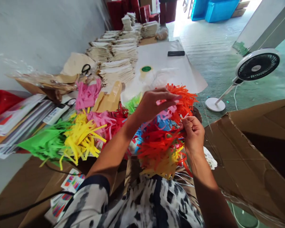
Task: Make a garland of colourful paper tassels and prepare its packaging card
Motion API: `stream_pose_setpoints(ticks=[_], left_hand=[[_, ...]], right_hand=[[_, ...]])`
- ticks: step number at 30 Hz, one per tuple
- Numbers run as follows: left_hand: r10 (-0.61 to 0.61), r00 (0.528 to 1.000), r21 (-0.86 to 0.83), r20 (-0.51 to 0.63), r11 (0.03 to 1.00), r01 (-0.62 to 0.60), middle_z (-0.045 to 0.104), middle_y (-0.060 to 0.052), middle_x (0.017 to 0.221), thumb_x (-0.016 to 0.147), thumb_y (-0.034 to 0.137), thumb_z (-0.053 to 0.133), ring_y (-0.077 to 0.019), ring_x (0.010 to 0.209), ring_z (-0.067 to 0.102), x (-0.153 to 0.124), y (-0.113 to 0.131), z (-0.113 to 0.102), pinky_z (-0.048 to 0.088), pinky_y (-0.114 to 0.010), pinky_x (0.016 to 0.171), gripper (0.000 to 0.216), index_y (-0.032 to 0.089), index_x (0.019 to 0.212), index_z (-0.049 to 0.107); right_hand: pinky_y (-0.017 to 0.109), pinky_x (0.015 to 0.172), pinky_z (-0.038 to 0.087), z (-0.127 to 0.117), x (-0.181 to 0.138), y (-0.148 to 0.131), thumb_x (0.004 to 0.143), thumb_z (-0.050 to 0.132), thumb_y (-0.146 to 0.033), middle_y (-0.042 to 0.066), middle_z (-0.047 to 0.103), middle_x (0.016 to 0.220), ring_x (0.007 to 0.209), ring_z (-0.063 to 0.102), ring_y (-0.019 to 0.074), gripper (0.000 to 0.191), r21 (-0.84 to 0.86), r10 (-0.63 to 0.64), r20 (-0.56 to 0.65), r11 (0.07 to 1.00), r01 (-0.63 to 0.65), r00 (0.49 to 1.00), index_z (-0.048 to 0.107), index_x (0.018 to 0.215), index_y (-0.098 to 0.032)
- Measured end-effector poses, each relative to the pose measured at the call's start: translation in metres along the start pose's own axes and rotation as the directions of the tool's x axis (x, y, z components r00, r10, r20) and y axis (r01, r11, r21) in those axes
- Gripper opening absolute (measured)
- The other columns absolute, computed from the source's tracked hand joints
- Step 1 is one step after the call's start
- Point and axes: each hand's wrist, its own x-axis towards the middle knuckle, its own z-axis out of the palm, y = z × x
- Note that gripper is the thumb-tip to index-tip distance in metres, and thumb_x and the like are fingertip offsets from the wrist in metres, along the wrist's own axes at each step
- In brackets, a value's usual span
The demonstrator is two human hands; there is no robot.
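My left hand (pixel 154 103) reaches over the fringed paper with its fingers stretched out, next to an orange paper fringe (pixel 184 98). A bit of pink shows behind its fingers. My right hand (pixel 192 131) is closed in a pinch at the edge of the bunch; what lies between thumb and finger is too small to name. Below it hangs a red paper fringe (pixel 156 145), with yellow-orange strips (pixel 160 164) under that. Blue strips (pixel 165 123) show between the two hands. To the left lie yellow (pixel 83 136) and green (pixel 49 139) paper fringes.
Stacks of cream cloth-like pieces (pixel 120 57) line the table's wall side. A tape roll (pixel 146 69), black phone (pixel 176 53) and scissors (pixel 85 69) lie farther back. A cardboard box (pixel 228 142) and a white fan (pixel 256 66) stand at the right.
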Motion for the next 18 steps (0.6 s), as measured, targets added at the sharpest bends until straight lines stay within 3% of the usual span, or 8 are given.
stream_pose_setpoints(ticks=[7,18], left_hand=[[-0.176,0.978,-0.07,0.11,0.98,0.184,0.078,-0.005,0.085,0.098,0.036,0.073,-0.0137,0.074,0.068,-0.041,-0.034,0.05,0.051,-0.027,0.072,0.023,0.02,0.107,0.086],[-0.167,0.97,-0.107,0.175,0.977,0.187,0.08,-0.007,0.093,0.1,0.039,0.07,-0.0148,0.081,0.072,-0.054,-0.037,0.053,0.052,-0.027,0.075,0.023,0.023,0.108,0.086]], right_hand=[[0.027,0.062,0.046,0.003,0.002,-0.001,0.09,0.08,-0.05,-0.004,0.062,0.066,0.059,0.054,0.013,0.028,-0.052,-0.082,-0.018,0.995,0.081,0.996,0.069,0.089,-0.024],[0.027,0.061,0.049,0.009,0.0,-0.006,0.091,0.079,-0.049,-0.002,0.07,0.068,0.062,0.063,0.0144,0.03,-0.169,-0.079,0.051,0.982,0.086,0.996,0.074,0.1,-0.021]])
